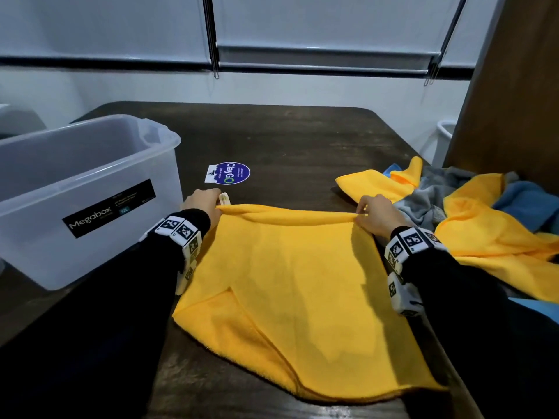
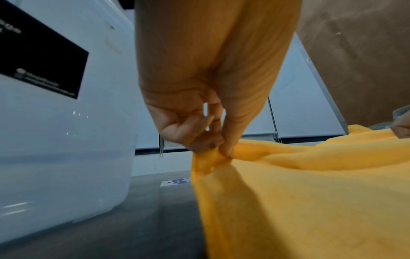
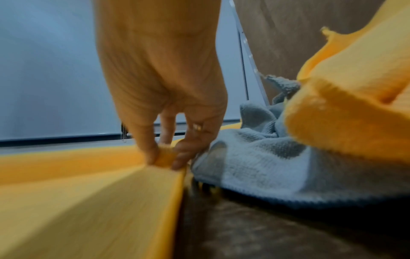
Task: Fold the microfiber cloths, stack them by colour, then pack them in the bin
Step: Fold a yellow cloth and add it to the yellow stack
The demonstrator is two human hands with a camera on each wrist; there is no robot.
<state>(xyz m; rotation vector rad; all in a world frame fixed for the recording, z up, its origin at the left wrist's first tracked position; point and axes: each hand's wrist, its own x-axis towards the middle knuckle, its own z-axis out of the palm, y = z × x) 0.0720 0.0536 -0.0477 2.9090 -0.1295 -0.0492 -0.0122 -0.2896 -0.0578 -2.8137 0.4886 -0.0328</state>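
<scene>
- One counter [image 1: 302, 137], dark wood-grain top with rounded far corners, carries everything here.
- One bin [image 1: 90, 189], a translucent plastic tub with a rolled rim and a black rectangular label, stands on the counter's left side with nothing visible inside it.
- One yellow cloth [image 1: 290, 282], soft and fuzzy, is spread roughly flat in the middle of the counter, between the bin and the heap; its far edge is lifted and rolled back, and its near left corner is doubled over itself.
- One loose heap of cloths [image 1: 472, 213] lies crumpled on the right: at least two yellow pieces, one grey with a knitted weave, and blue showing in two places; an exact count is hidden by the tangle.
- Two hands, both in black sleeves with checkered marker bands at the wrists.
- The left hand [image 1: 203, 202] has its grip closed on the cloth's far left corner, thumb and fingertips [image 2: 228, 149] pinching the bunched fabric beside a small pale tag [image 1: 224, 198].
- The right hand [image 1: 378, 213] has its grip pinched on the far right corner, fingertips [image 3: 180, 158] squeezing a small fold, just beside the grey cloth [image 3: 255, 157].
- One round blue sticker [image 1: 231, 173] with a white tab lies flat beyond the cloth.
</scene>
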